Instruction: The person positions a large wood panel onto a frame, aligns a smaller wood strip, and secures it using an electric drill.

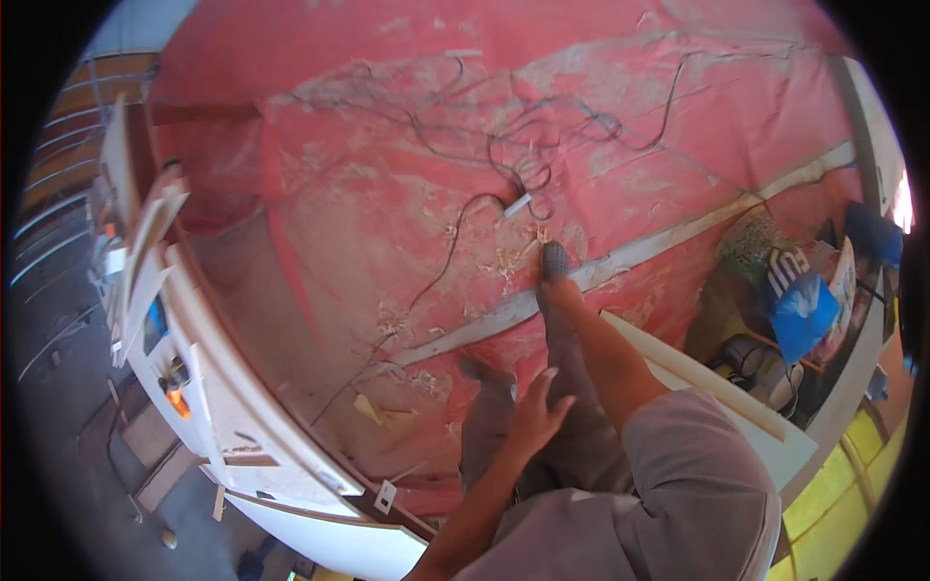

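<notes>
Left hand (538,412): empty, fingers loosely spread and slightly curled, palm turned inward, hanging beside the person's grey trousers (581,426). The forearm enters from the lower edge and rises toward the middle.

Right hand: not visible; its state cannot be told. Only the upper arm in a grey sleeve (697,484) shows at the lower right, the bare forearm running up toward the foot.

Nearest thing: a long pale wooden strip (620,261), lying diagonally on the red floor (387,116) from the right edge down toward the middle. It lies beyond the left hand, apart from it; a grey shoe (554,261) rests at or on it.

Floor: scattered wood shavings (504,261) and loose black cable (455,237) near the shoe.

Left edge: white panel assembly (223,407) standing along the floor. Right edge: blue bag (802,312) among clutter.
</notes>
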### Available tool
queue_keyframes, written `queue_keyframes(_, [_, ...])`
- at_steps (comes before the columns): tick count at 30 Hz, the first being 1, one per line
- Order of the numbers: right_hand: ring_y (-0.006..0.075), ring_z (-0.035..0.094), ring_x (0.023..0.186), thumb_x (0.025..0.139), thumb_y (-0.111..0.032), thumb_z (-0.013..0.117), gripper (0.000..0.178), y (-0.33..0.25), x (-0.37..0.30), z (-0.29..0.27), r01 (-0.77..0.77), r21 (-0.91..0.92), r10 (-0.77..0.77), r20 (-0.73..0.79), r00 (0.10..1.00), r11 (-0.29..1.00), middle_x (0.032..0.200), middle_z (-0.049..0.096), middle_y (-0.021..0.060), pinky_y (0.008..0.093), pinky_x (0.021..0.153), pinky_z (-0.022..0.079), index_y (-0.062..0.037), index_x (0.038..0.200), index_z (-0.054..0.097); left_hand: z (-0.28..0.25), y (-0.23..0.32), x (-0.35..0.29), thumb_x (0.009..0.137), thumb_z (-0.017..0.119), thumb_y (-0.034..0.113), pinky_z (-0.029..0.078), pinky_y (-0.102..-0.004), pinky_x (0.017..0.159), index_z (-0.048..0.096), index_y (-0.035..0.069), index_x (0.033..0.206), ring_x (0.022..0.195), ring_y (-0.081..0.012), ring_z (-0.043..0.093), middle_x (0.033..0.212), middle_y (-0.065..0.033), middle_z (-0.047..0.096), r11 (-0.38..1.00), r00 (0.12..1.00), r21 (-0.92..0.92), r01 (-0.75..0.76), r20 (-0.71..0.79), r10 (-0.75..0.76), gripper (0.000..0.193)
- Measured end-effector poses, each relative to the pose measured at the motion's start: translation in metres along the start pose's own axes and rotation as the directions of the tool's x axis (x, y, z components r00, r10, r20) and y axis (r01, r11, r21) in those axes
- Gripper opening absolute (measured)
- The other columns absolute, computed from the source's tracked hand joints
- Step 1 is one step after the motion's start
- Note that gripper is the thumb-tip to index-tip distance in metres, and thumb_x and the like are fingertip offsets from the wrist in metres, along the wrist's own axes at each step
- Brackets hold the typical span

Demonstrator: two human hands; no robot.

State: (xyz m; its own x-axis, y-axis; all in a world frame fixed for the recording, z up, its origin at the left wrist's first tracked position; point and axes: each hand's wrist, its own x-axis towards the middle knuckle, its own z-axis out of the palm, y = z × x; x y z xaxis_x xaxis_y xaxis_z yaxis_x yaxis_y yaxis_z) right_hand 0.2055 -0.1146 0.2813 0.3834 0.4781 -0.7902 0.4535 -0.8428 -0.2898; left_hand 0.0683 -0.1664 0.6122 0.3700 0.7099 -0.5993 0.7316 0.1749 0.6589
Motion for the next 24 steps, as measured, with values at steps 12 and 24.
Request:
queue_keyframes(12, [0.0496, 0.071, 0.11, 0.091, -0.049, 0.07, 0.06, -0.051, 0.378, 0.105, -0.195, 0.444, 0.236, -0.039, 0.971, 0.875, 0.112, 0.073, 0.034, 0.0552, 0.092, 0.056, 0.0071, 0.109, 0.072, 0.131, -0.012, 0.142, 0.079, 0.077, 0.017, 0.03, -0.0679, 0.12, 0.062, 0.002, 0.141, 0.156, -0.0372, 0.034, 0.147, -0.013, 0.059, 0.994, 0.991, 0.096, 0.049, 0.122, -0.061, 0.066])
queue_keyframes(24, [0.0505, 0.071, 0.106, 0.1, -0.047, 0.066, 0.068, 0.03, 0.059, -0.086, 0.426, 0.067, -0.423, 0.325, 0.846, 0.902, 0.114, 0.073, 0.0307, 0.055, 0.09, 0.056, -0.0059, 0.152, 0.052, 0.087, -0.009, 0.15, 0.094, 0.076, 0.026, 0.037, -0.061, 0.118, 0.053, 0.001, 0.144, 0.14, -0.0447, 0.051, 0.154, -0.0247, 0.052, 0.976, 0.953, 0.193, 0.104, -0.299, -0.043, 0.06])
